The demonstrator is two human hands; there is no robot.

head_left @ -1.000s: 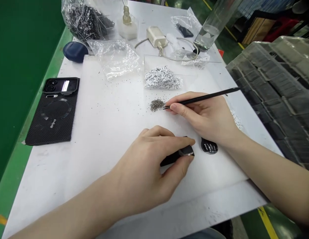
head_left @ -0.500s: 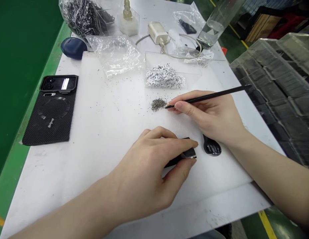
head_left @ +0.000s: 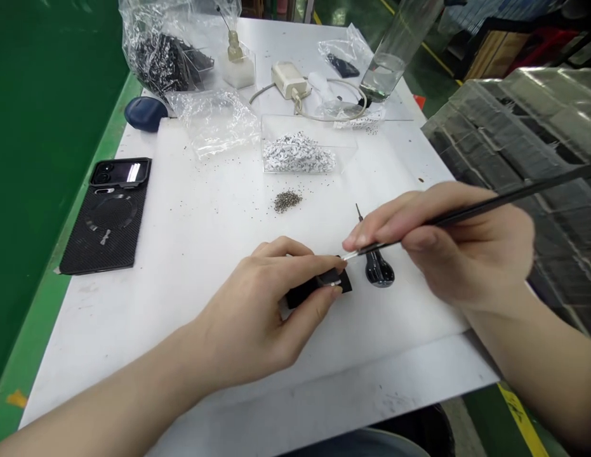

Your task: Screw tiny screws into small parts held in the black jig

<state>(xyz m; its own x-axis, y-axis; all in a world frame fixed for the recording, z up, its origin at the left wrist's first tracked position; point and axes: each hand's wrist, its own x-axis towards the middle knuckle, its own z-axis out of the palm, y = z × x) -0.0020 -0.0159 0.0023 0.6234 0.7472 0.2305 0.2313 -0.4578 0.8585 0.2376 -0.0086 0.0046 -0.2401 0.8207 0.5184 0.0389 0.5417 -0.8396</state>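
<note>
My left hand [head_left: 261, 311] is closed, its thumb and forefinger pinching a small dark glossy part [head_left: 329, 277] that sits on a black block [head_left: 299, 293]. The fingers hide much of both. My right hand [head_left: 459, 244] grips black tweezers [head_left: 485, 206], with their pale metal tip at the part, close to my left fingertips. Under the right fingers lies a small screwdriver [head_left: 379, 271] with a bulbous black handle; its thin shaft points away from me. Beyond my left hand is a little heap of tiny metal screws [head_left: 287, 201] on the white foam sheet [head_left: 204, 235].
A clear box of small white pieces [head_left: 299, 153] stands behind the heap. Around it lie a crumpled plastic bag [head_left: 219, 124], a charger [head_left: 289, 79] with cable, and a phone [head_left: 107, 219] at left. Clear compartment boxes [head_left: 509, 139] are stacked at right.
My right hand has brought the tweezers from the screw heap back toward me to the part in my left hand. The screwdriver's shaft now shows. The view has shifted slightly.
</note>
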